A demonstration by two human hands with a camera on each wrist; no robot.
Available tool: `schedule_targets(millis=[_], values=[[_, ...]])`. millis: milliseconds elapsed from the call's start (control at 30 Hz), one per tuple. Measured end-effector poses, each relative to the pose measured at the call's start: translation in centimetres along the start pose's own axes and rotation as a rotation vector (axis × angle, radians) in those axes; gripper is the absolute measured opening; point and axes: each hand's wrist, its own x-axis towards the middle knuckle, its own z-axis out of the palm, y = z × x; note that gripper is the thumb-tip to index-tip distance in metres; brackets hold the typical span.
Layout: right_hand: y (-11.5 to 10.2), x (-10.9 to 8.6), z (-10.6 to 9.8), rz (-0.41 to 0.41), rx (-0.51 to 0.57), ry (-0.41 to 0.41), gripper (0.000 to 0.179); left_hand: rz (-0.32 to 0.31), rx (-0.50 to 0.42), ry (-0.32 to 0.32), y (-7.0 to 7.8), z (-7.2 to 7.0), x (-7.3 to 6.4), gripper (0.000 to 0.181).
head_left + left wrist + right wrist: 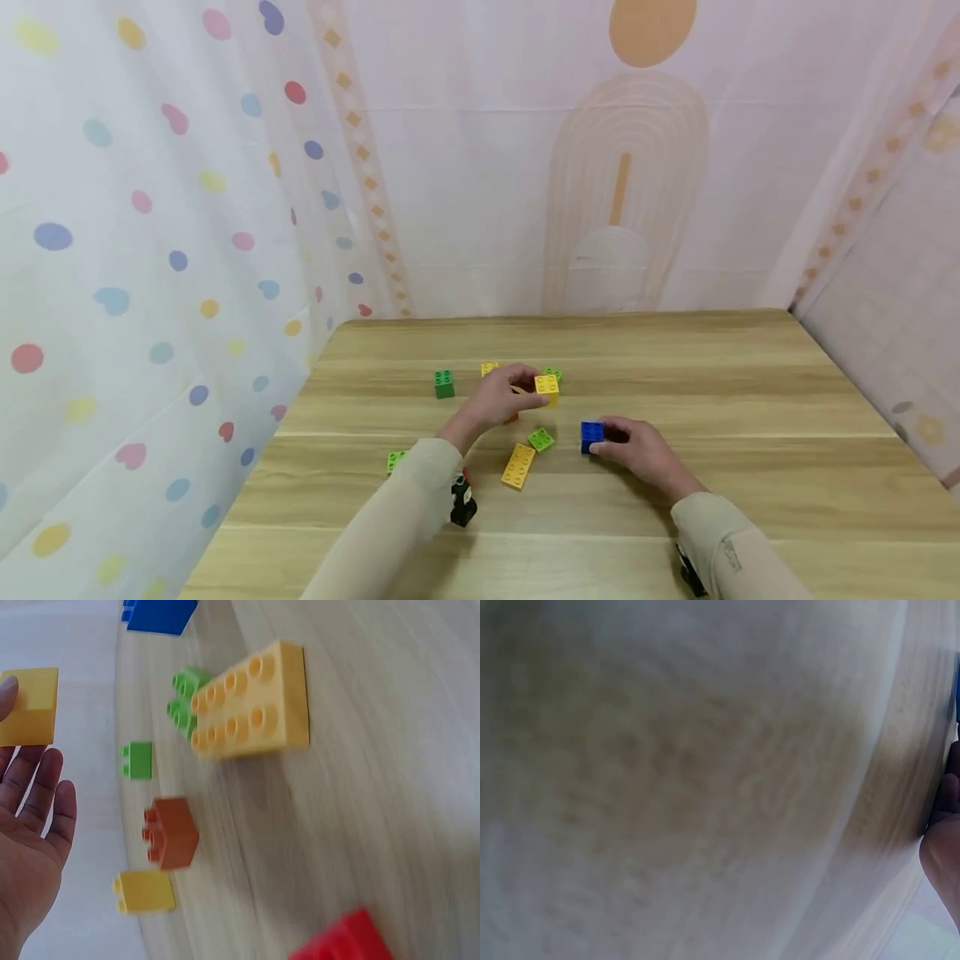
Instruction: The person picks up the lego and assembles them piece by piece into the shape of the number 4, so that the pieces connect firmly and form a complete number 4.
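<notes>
My left hand (497,398) grips a yellow toy brick (547,386) between thumb and fingers, held above the table. In the left wrist view the same brick shows at the left edge, with the other fingers beneath it. To the right and nearer, my right hand (641,450) pinches a blue brick (592,435) low over the tabletop. Between the hands lie a small light green brick (541,440) and a longer orange-yellow brick (518,467). An orange brick (173,834) is partly hidden behind my left hand in the head view.
On the wooden table (750,383) are a dark green brick (444,384), another yellow brick (489,367), a light green one (553,373) at the back and one (396,461) by my left sleeve. A red brick (346,939) shows in the left wrist view. Patterned curtains (480,167) hang behind.
</notes>
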Motion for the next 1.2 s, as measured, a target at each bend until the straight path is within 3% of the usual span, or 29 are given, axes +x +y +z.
schedule_targets(millis=[167,467,933,1200], values=[[-0.4,0.5,0.1,-0.017,0.006,0.007,0.052,0.036,0.018,-0.022,0.3,1.1,0.5,0.032],[-1.2,0.9,1.1,-0.035,0.025,0.001,0.048,0.018,0.055,-0.081,0.3,2.5,0.7,0.036],[-1.2,1.2,1.6,-0.115,0.061,-0.018,0.043,0.027,0.074,-0.128,-0.2,3.3,0.5,0.023],[-1.1,1.3,1.5,-0.126,0.051,-0.006,0.040,0.028,0.083,-0.136,-0.2,3.6,0.6,0.028]])
